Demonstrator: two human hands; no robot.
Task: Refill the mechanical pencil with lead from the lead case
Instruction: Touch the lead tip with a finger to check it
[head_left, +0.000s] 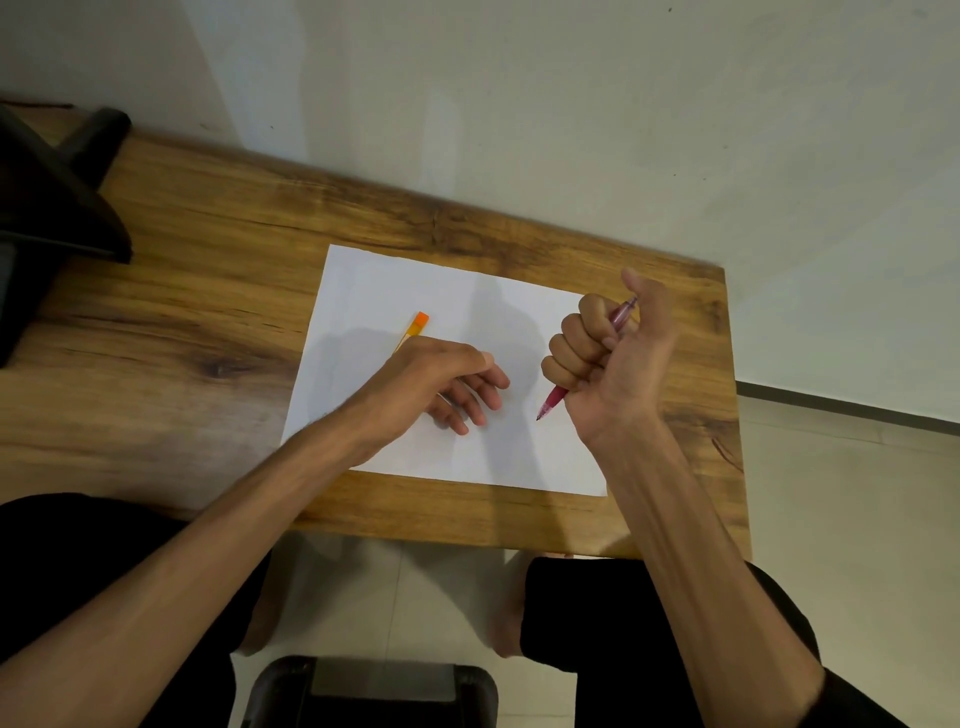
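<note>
My right hand (602, 348) is closed in a fist around a pink mechanical pencil (551, 402). The pencil's tip points down and left over the white sheet of paper (374, 291), and its top end shows beside my thumb. An orange lead case (415, 326) lies on the paper, partly hidden behind my left hand (441, 382). My left hand hovers palm down over the paper with its fingers loosely apart, holding nothing; its back edge is just in front of the case.
The paper lies on a wooden table (208, 291) against a pale wall. A black object (52, 208) stands at the table's far left. My knees in black trousers and a dark chair seat (374, 691) are below the table's near edge.
</note>
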